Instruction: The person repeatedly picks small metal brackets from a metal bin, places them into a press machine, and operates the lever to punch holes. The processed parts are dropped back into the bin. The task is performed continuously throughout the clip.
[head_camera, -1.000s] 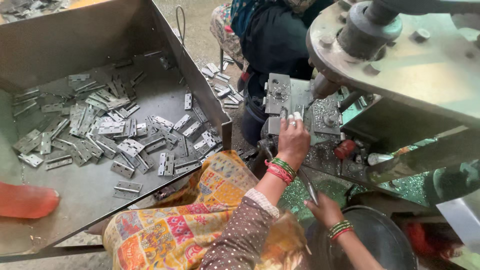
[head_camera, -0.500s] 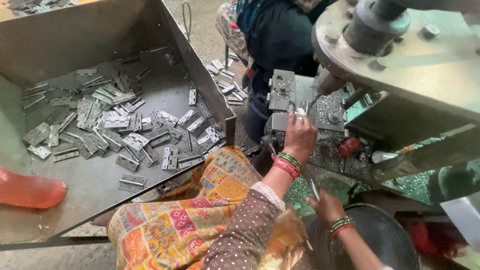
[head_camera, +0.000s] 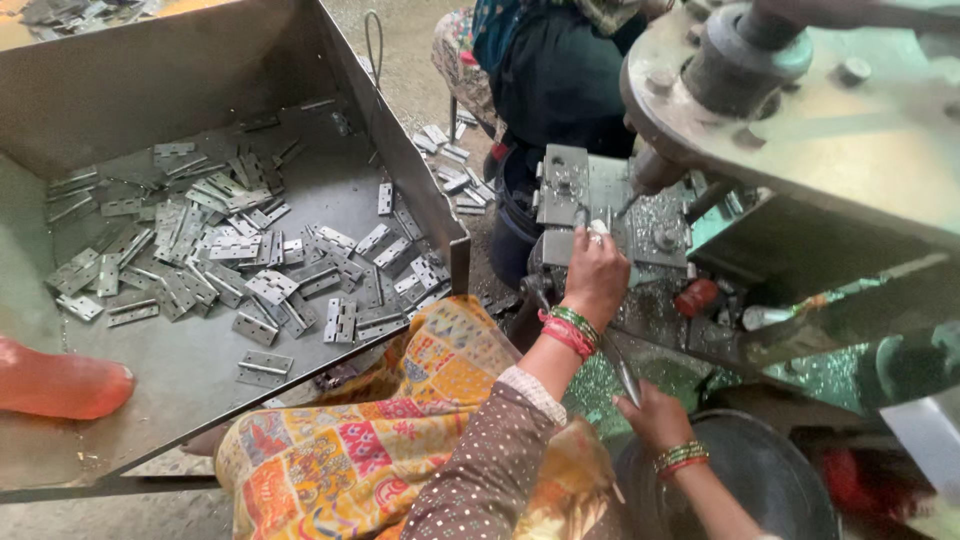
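Left hand (head_camera: 597, 272) stays on drill jig (head_camera: 600, 215), fingers clamped on small metal piece. Right hand (head_camera: 652, 412) lower, fingers gripping thin rod (head_camera: 622, 372). Little changed.

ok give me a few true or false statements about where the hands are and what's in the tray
1. The left hand rests at the metal fixture under the machine head. True.
2. The metal tray holds red plastic caps. False: it holds flat grey metal hinges.
3. The right hand grips a thin metal rod. True.
4. Both wrists are bare. False: each wears red and green bangles.
5. More hinges lie on the floor beyond the tray. True.
6. The tray sits on the person's right. False: it is on the left.
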